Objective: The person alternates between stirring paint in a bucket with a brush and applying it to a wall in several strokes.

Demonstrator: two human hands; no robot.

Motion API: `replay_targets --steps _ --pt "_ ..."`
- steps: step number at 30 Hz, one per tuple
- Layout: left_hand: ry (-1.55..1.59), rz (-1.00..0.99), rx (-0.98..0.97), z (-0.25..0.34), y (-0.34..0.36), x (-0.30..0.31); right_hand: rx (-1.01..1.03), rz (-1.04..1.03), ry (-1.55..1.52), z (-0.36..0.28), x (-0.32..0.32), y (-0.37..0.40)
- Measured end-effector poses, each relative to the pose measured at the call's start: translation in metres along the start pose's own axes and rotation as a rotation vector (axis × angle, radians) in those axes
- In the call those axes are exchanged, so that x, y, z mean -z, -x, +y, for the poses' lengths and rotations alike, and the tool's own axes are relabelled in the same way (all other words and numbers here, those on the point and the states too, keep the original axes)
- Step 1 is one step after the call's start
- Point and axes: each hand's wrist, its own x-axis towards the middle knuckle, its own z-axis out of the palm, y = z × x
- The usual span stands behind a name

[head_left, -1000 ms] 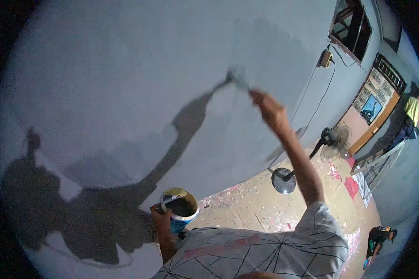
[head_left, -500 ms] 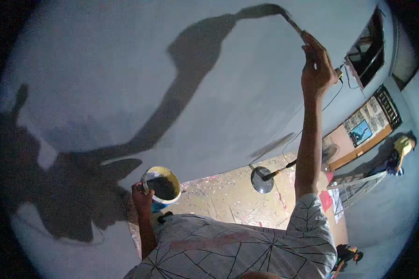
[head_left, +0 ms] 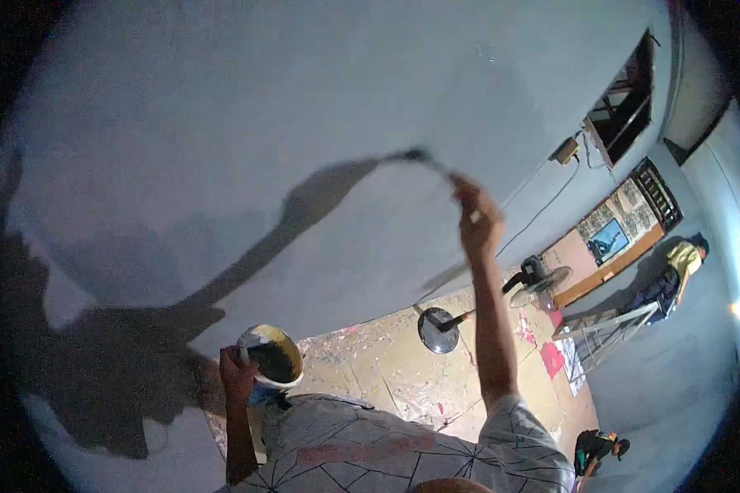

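Note:
In the head view my right hand (head_left: 478, 222), on a raised arm, is closed around the thin handle of a paintbrush (head_left: 437, 164). The brush tip meets its own shadow on the grey-blue wall (head_left: 345, 90) and looks to be touching it; motion blurs hand and brush. Low on the left, my left hand (head_left: 237, 375) grips the rim of a paint bucket (head_left: 293, 380). The bucket is pale inside, stained yellowish, with dark-looking paint in shadow, and it tilts a little.
A pedestal fan (head_left: 543, 283) with a round base (head_left: 438, 330) stands on the paint-spotted floor (head_left: 370, 361). One person (head_left: 682, 261) is up a ladder (head_left: 612, 333); another person (head_left: 594, 448) bends lower right. A yellow box (head_left: 565, 151) with cables hangs beside a wall opening (head_left: 629, 107).
My right hand has swept down and left with the paintbrush across the wall. The bucket in my left hand sits slightly lower and farther left, and the view has shifted.

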Motion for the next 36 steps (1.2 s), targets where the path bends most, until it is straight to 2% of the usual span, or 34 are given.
replay_targets --steps 1,3,4,6,7,8,9,10,11,12,13,16,18,19,20,22,23,24,26,27,28,30,31,32,33,34,35,36 --pt "0.001 -0.015 -0.016 -0.031 -0.008 0.000 0.009 0.097 -0.059 0.013 0.009 -0.032" --pt "-0.137 0.051 -0.290 -0.075 -0.023 -0.002 0.116 0.312 -0.005 -0.004 0.038 -0.101" --pt "-0.134 0.043 -0.300 -0.064 -0.023 -0.005 0.157 0.414 -0.033 -0.003 0.045 -0.127" --pt "0.096 0.037 -0.084 -0.019 0.000 -0.010 0.272 0.488 0.062 -0.014 0.060 -0.160" --pt "0.096 0.035 -0.087 0.004 0.009 -0.012 0.252 0.454 -0.019 -0.017 0.057 -0.161" --pt "0.114 0.035 -0.040 0.026 0.016 -0.013 0.239 0.394 0.046 -0.011 0.047 -0.153" --pt "0.131 0.035 0.009 0.035 0.018 -0.012 0.302 0.361 -0.007 0.002 0.028 -0.135" --pt "0.128 0.033 0.006 0.023 0.016 -0.008 0.198 0.303 0.003 -0.006 0.015 -0.105" --pt "0.034 0.072 -0.042 -0.002 0.011 -0.004 0.180 0.283 -0.072 -0.011 0.003 -0.075" --pt "-0.051 0.119 -0.087 -0.024 0.007 -0.007 0.152 0.162 -0.019 -0.008 0.001 -0.047" --pt "-0.041 0.136 -0.085 -0.040 0.003 -0.011 0.000 0.034 -0.191 -0.012 0.000 -0.029" --pt "-0.027 0.100 -0.092 -0.050 0.000 0.008 0.024 -0.009 -0.178 -0.007 0.032 -0.039" --pt "-0.095 0.010 -0.017 -0.020 -0.001 0.014 0.045 0.175 0.029 -0.023 0.067 -0.080" --pt "0.029 0.023 -0.148 -0.064 -0.019 0.019 0.110 0.299 0.079 -0.019 0.077 -0.100" --pt "-0.001 0.007 -0.152 -0.047 -0.016 0.022 0.168 0.351 -0.049 -0.009 0.080 -0.120" --pt "0.019 -0.053 -0.044 0.009 -0.003 0.008 0.188 0.342 -0.122 -0.018 0.082 -0.147" --pt "-0.109 -0.038 -0.008 -0.033 -0.019 0.010 0.164 0.266 -0.027 -0.010 0.076 -0.145" --pt "-0.121 -0.048 -0.006 -0.040 -0.024 0.009 0.143 0.183 0.064 -0.002 0.067 -0.141" --pt "-0.226 -0.032 -0.215 -0.046 -0.025 0.009 0.152 0.150 -0.116 0.025 0.031 -0.110" --pt "-0.373 0.036 -0.228 -0.005 -0.010 0.003 0.068 0.083 -0.203 0.009 0.037 -0.095" --pt "-0.355 0.044 -0.226 0.005 -0.002 0.001 0.087 0.076 -0.203 0.005 0.044 -0.091" --pt "-0.047 0.050 -0.067 0.013 0.004 0.003 0.043 0.033 -0.199 0.012 0.059 -0.090" --pt "0.042 -0.004 0.049 -0.048 -0.014 0.018 0.064 0.107 -0.075 0.008 0.067 -0.099" --pt "0.031 0.002 0.042 -0.054 -0.022 0.018 0.169 0.193 -0.066 0.006 0.077 -0.112" --pt "-0.071 -0.016 0.036 -0.057 -0.027 0.019 0.187 0.243 -0.103 -0.001 0.082 -0.124" --pt "-0.176 -0.035 0.035 -0.025 -0.019 0.018 0.200 0.289 -0.139 -0.006 0.081 -0.131" --pt "0.015 -0.066 0.191 0.004 -0.007 0.011 0.177 0.291 -0.148 -0.002 0.071 -0.132" --pt "-0.066 -0.040 0.117 0.026 -0.002 -0.001 0.229 0.221 -0.137 0.003 0.059 -0.133"
